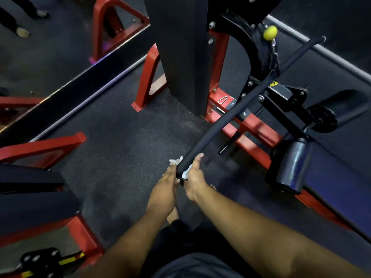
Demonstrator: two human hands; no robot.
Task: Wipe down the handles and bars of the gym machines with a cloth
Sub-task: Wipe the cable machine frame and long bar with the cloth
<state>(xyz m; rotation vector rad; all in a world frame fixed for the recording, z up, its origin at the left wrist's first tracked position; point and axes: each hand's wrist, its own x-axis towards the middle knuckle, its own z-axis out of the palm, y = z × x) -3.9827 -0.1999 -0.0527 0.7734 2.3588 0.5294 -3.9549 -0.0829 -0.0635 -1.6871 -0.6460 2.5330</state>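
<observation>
A long black padded pull-down bar (226,121) hangs from a cable with a yellow stopper ball (270,32) and slants from upper right down to its near end at centre. A white cloth (185,172) is wrapped round that near end, with a tuft (176,161) sticking out on the left. My right hand (194,177) grips the bar's end through the cloth, thumb along the bar. My left hand (166,183) lies flat against the left side of the bar's end, fingers straight, touching the cloth.
The red machine frame (259,129) and black weight-stack column (180,57) stand behind the bar. Black roller pads (293,165) and a dark bench (333,189) are at right. A mirror (60,47) runs along the left wall. More red frames sit at lower left on the rubber floor (120,147).
</observation>
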